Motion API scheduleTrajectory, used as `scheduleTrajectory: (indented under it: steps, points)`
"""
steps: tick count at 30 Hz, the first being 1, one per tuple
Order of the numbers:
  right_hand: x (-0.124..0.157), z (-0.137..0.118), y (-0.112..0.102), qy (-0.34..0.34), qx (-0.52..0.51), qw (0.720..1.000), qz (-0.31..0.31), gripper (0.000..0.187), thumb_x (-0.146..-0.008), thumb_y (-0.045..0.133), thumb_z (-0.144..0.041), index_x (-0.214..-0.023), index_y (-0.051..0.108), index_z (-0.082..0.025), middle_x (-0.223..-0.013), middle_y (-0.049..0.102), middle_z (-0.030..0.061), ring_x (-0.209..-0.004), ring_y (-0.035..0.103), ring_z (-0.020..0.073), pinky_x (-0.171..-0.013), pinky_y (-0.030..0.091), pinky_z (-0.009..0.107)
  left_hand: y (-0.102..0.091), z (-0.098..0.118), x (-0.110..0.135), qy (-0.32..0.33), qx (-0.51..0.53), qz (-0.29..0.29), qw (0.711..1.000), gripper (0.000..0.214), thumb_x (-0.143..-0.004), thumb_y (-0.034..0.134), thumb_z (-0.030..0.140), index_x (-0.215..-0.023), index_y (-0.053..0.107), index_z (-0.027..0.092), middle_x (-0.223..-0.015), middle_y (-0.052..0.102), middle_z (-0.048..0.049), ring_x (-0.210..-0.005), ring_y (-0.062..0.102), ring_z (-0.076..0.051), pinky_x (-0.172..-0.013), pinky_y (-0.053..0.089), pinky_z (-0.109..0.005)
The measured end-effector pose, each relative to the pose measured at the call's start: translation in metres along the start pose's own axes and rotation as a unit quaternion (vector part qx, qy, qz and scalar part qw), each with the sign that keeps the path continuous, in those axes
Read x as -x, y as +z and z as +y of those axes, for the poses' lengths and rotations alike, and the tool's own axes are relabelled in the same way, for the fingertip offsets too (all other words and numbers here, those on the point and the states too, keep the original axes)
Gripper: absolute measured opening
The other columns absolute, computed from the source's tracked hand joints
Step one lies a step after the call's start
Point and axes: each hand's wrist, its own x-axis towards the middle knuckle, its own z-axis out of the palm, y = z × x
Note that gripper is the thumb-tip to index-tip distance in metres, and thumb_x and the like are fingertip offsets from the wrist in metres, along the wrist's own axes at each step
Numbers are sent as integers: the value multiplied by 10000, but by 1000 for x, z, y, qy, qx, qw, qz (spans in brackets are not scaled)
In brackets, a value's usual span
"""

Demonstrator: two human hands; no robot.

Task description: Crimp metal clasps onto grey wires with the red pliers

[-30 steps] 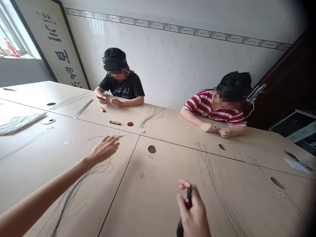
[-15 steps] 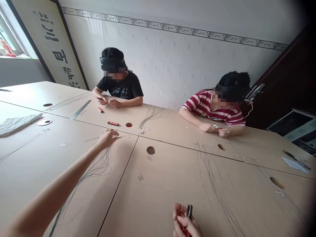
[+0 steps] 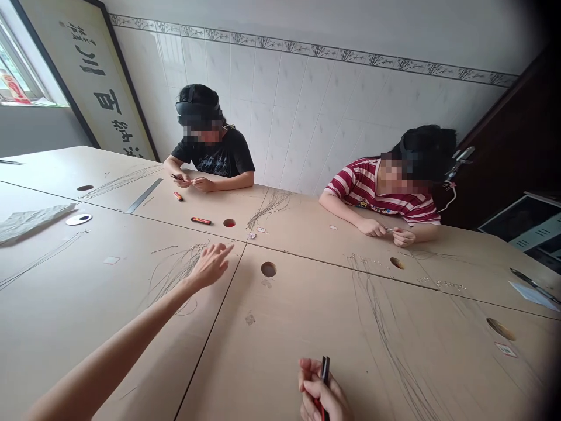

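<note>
My left hand (image 3: 211, 266) reaches out over the table with its fingers apart, the index finger stretched to the right. Nothing shows in it. Beside and partly under it lies a bundle of thin dark wires (image 3: 175, 272), its upper ends close to the fingers. Low in the view, my right hand (image 3: 319, 393) is wrapped round a pair of small pliers (image 3: 325, 369). Their dark jaws point up and a red handle shows between the fingers. Whether the right fingertips pinch anything else, I cannot tell.
Two people sit across the table, both handling small things. A metal ruler (image 3: 144, 196), a red-black stick (image 3: 200, 220), a cable hole (image 3: 269, 269) and a grey cloth (image 3: 35, 222) are on the table. More wires (image 3: 381, 327) lie to the right.
My left hand has shifted right and slightly down, and its fingers have spread. My right hand has moved a little left with the pliers still in it.
</note>
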Motion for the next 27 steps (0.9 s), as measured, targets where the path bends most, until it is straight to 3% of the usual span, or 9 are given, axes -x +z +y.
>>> scheduleTrajectory:
  steps: [2,4,5,7,9,12,14,19,27]
  points:
    - [-4,-10,10,-9,75,997,1,316,-679,741,-352,-902,642,-152,-691,572,-17,-361,273,1,-391,242,178,-9,-19,7,-35,-8,10,999,415,-910,400,232,-1267,611,243,-1198,611,-123,-1043,547,-289,-868,449,-438]
    - [-16,-28,28,-58,212,975,16,260,-750,677,-362,-891,644,-146,-688,564,-10,-416,335,38,-424,285,194,-17,-36,16,-72,-21,18,997,405,-900,385,234,-1211,645,234,-1228,604,-135,-1078,549,-311,-885,448,-470]
    - [-25,-38,41,-111,312,943,13,200,-805,619,-346,-832,638,-149,-666,556,-6,-476,403,72,-469,334,208,-19,-42,22,-87,-28,24,996,407,-905,377,246,-1217,639,233,-1265,591,-142,-1114,542,-323,-915,434,-498]
    - [-55,-57,73,-200,525,827,-25,233,-895,476,-289,-737,598,-168,-632,545,-4,-569,479,116,-557,394,232,-21,-47,37,-95,-39,26,994,404,-918,381,287,-1243,617,239,-1356,552,-148,-1219,503,-335,-998,379,-539]
    - [-95,-70,109,-225,573,788,-30,195,-908,472,-236,-785,613,-180,-692,594,6,-648,542,139,-636,424,251,-18,-43,53,-82,-44,23,995,410,-936,388,333,-1279,589,232,-1448,492,-155,-1337,422,-328,-1072,311,-550]
    - [-159,-74,155,-236,629,740,-39,89,-896,564,-203,-923,646,-179,-994,659,46,-907,611,183,-841,466,320,-11,-32,75,-70,-50,23,996,433,-955,385,377,-1324,552,223,-1535,393,-164,-1423,327,-319,-1120,234,-576]
    - [-195,-70,176,-223,662,714,-47,200,-914,612,-285,-1061,629,-151,-1135,629,73,-984,616,204,-873,503,401,-8,-28,87,-68,-53,23,996,438,-958,394,391,-1343,536,239,-1549,375,-154,-1439,309,-310,-1127,225,-580]
    - [-242,-59,188,-165,717,676,-44,316,-941,599,-336,-1196,591,-149,-1198,614,90,-1023,630,217,-867,544,425,-10,-35,104,-66,-66,35,995,471,-978,336,403,-1379,515,233,-1549,373,-159,-1444,306,-313,-1134,212,-589]
    - [-259,-58,195,-156,759,630,-52,321,-948,589,-331,-1222,581,-164,-1238,597,95,-1051,620,222,-884,539,431,-13,-42,95,-65,-72,38,995,478,-985,331,403,-1336,568,182,-1531,398,-173,-1430,328,-329,-1128,205,-596]
